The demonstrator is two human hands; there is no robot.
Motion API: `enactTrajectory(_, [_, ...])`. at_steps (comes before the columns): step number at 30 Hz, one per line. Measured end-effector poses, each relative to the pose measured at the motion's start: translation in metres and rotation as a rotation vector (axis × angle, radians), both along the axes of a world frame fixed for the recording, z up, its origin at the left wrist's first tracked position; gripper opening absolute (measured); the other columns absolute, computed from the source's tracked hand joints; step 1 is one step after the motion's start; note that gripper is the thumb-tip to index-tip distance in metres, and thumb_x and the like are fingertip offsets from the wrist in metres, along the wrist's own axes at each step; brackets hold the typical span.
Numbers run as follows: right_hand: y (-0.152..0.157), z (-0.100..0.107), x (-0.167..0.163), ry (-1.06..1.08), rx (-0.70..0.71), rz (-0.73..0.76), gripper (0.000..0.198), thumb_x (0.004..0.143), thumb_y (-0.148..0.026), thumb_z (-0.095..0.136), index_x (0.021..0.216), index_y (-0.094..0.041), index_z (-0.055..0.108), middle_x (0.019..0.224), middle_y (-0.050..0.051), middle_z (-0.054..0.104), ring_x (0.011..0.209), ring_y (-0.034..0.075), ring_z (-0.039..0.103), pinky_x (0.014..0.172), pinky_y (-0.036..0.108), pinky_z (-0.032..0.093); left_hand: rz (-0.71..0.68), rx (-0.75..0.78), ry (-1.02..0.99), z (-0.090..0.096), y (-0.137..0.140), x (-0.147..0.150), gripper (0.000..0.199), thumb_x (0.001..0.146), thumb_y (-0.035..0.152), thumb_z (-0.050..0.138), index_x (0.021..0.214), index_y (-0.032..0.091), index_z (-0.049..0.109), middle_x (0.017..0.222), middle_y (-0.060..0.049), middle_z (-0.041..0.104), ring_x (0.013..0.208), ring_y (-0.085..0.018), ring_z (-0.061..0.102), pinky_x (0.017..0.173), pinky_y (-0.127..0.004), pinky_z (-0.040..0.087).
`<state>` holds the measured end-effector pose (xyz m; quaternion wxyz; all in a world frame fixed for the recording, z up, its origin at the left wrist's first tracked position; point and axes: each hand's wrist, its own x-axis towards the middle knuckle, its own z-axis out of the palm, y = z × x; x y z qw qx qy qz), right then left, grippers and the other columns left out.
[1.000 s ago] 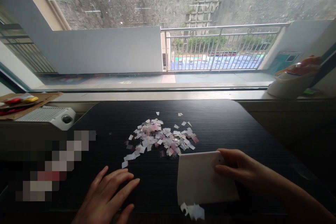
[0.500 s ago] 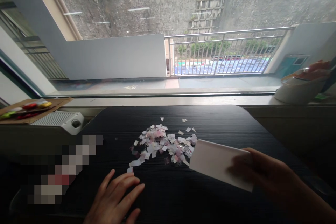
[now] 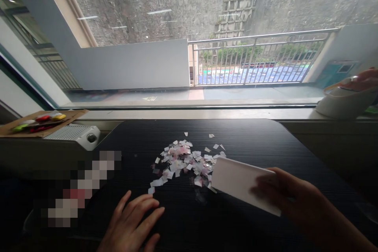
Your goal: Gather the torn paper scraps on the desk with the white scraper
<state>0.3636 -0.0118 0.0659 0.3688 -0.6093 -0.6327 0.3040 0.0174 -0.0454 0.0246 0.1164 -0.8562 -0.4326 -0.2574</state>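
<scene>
A loose pile of small cut paper pieces, white and pale pink, lies spread on a black tabletop. My right hand grips a white rectangular card by its right end. The card is tilted, and its left edge meets the right side of the pile, covering some pieces. Part of my right hand is in shadow. My left hand is open, palm down, fingers spread, just below the pile's lower left end. It holds nothing.
Past the table is a windowsill with a large window. A white radiator and a cardboard piece with colourful items are at left. A pale, rounded container stands at right. A blurred-out patch covers the table's left edge.
The white card has moved slightly left against the pile, covering more of its right side. A faint clear piece now shows below the pile. My left hand stays nearly still; the view shifts slightly.
</scene>
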Motion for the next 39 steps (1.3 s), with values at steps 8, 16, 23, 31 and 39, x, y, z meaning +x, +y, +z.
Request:
enactTrajectory(8, [-0.002,0.009,-0.001,0.043,-0.02,-0.017,0.025,0.07,-0.045,0.064,0.075,-0.02,0.066,0.06,0.001,0.067,0.056,0.016,0.061,0.049,0.02,0.047,-0.045,0.054,0.104,0.002,0.005,-0.005,0.031,0.081,0.025,0.052,0.111,0.025,0.058,0.104,-0.002,0.065,0.105,-0.016,0.057,0.109,-0.036,0.023])
enactTrajectory(16, [-0.008,0.009,0.008,0.018,-0.069,-0.027,0.026,0.069,-0.047,0.064,0.072,-0.021,0.063,0.061,0.0,0.065,0.057,0.016,0.059,0.05,0.021,0.046,-0.013,0.081,0.035,-0.008,0.005,-0.008,0.028,0.085,0.033,0.046,0.109,0.026,0.059,0.103,-0.002,0.065,0.105,-0.018,0.056,0.107,-0.039,0.026])
enactTrajectory(23, [0.0,0.004,0.016,0.186,-0.208,0.073,0.03,0.072,-0.048,0.062,0.067,-0.019,0.06,0.061,0.0,0.06,0.057,0.014,0.056,0.049,0.021,0.044,0.0,0.001,-0.006,-0.001,0.0,0.0,0.029,0.085,0.028,0.047,0.111,0.026,0.058,0.105,-0.003,0.064,0.108,-0.018,0.055,0.107,-0.042,0.025])
enactTrajectory(31, [0.008,-0.003,0.021,0.19,-0.308,0.225,0.032,0.075,-0.048,0.059,0.071,-0.016,0.058,0.066,-0.001,0.057,0.061,0.014,0.053,0.052,0.021,0.043,0.01,0.006,-0.024,-0.003,0.0,-0.002,0.029,0.085,0.028,0.045,0.111,0.027,0.058,0.104,-0.003,0.065,0.105,-0.019,0.057,0.106,-0.044,0.028])
enactTrajectory(39, [-0.001,0.001,0.017,0.153,-0.391,0.302,0.03,0.075,-0.046,0.061,0.07,-0.017,0.058,0.066,-0.001,0.057,0.063,0.014,0.054,0.053,0.02,0.045,0.01,-0.006,-0.025,-0.002,-0.001,0.0,0.029,0.084,0.028,0.048,0.111,0.027,0.058,0.104,-0.002,0.066,0.105,-0.019,0.057,0.106,-0.042,0.028])
